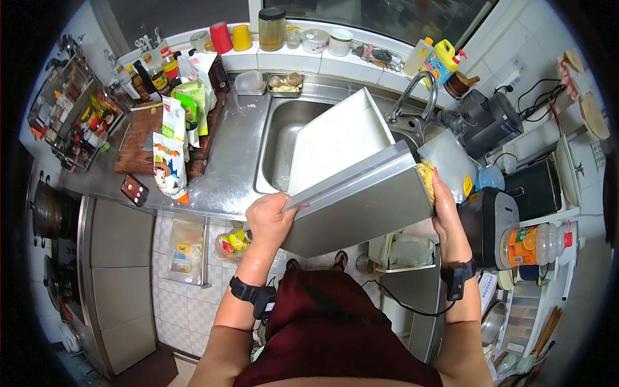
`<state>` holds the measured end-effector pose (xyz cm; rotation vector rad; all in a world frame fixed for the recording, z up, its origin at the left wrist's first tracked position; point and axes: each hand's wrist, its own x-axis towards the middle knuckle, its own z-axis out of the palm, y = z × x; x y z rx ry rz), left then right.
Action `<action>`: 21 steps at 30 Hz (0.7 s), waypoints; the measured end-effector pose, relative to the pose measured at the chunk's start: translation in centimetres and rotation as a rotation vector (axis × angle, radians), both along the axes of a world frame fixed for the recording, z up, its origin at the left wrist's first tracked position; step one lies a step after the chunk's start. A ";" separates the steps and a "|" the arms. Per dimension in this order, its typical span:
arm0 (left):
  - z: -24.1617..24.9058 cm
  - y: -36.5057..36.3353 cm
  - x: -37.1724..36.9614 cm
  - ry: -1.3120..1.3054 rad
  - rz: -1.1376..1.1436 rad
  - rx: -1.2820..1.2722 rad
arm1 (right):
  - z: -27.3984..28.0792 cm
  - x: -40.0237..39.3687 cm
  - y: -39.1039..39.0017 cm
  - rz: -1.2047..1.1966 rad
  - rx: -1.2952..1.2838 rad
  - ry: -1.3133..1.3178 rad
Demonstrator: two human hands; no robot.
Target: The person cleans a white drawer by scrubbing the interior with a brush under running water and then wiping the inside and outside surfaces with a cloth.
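Observation:
A drawer (361, 213) with a grey front panel and a white inside (335, 145) is held tilted over the sink (277, 142), its white box reaching into the basin. My left hand (269, 218) is closed around the left end of the grey front. At the right end, my right hand (443, 205) presses a yellow cloth (426, 179) against the drawer's edge. Part of that cloth is hidden behind the fingers and the panel. A metal faucet (412, 93) rises just behind the drawer's far right corner.
Left on the counter (225, 174) are a wooden cutting board (132, 145), food bags (171, 148) and a phone (135, 190). Jars and cups line the window ledge. A black appliance (487, 222) and an orange-labelled bottle (525, 245) stand right. Below, an open drawer (206, 258) sticks out.

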<state>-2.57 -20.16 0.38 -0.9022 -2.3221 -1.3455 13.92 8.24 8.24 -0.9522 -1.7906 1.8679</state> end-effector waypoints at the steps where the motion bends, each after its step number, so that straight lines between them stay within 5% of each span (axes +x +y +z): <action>1: 0.1 0.4 0.2 0.014 -0.006 -0.014 | -0.6 0.4 0.2 -0.022 0.018 0.021; 11: 1.8 2.2 0.3 0.223 -0.044 -0.204 | -9.2 4.3 2.5 -0.031 -0.273 0.034; 21: -0.4 -0.2 0.8 -0.133 0.117 0.039 | 0.3 -0.1 1.8 0.092 -0.051 0.033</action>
